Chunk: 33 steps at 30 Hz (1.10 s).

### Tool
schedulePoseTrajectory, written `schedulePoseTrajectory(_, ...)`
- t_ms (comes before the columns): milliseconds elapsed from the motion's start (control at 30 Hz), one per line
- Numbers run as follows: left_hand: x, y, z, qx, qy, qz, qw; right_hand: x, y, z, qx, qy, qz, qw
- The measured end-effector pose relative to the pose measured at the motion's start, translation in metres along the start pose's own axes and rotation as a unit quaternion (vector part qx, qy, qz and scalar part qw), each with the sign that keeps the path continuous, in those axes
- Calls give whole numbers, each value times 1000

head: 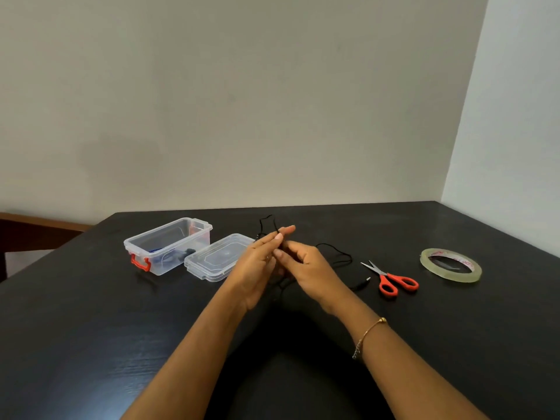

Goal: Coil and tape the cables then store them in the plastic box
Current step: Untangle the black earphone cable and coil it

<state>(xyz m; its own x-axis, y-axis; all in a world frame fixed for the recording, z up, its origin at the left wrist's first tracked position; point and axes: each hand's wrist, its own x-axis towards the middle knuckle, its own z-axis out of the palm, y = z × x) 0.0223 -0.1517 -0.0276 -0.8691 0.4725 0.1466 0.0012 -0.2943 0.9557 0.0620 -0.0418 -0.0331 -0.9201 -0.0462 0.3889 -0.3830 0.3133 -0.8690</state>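
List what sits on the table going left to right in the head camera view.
plastic box → lid → left hand → right hand → scissors → tape roll

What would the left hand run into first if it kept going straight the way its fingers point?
Probably the black cable looped just beyond the left hand; its straight fingers point up and away toward the table's far edge. Beyond that the way looks free, though depth is unclear.

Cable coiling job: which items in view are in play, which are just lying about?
In play: black cable, left hand, right hand, tape roll, scissors, plastic box, lid.
Lying about: bracelet, table.
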Motion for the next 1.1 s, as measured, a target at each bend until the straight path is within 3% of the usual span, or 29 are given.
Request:
schedulePoseTrajectory(67,6,2,-5,-111,3,0,994,1,7,-8,-7,-14,9,1000)
schedulePoseTrajectory(167,13,13,-18,-327,41,28,944,2,17,-23,-155,-68,32,985)
schedulePoseTrajectory(233,14,18,-29,-368,83,53,925,4,21,-32,-212,-44,43,975)
schedulePoseTrajectory(467,10,22,-22,-302,139,125,935,6,36,-52,-338,105,67,933)
schedulePoseTrajectory(633,8,20,-19,-194,163,155,955,3,39,-56,-424,55,164,889)
schedulePoseTrajectory(733,7,11,-13,-68,135,143,978,1,31,-45,-524,56,120,842)
schedulePoseTrajectory(800,5,4,-6,13,105,143,984,3,19,-33,-457,144,5,878)
schedulePoseTrajectory(867,4,-3,0,92,80,151,981,6,7,-17,-272,204,-59,938)
schedulePoseTrajectory(933,4,-10,2,171,55,163,970,6,-5,-3,-97,197,-25,975)
schedulePoseTrajectory(1100,8,-18,-1,368,23,193,909,1,-5,-8,62,202,90,973)
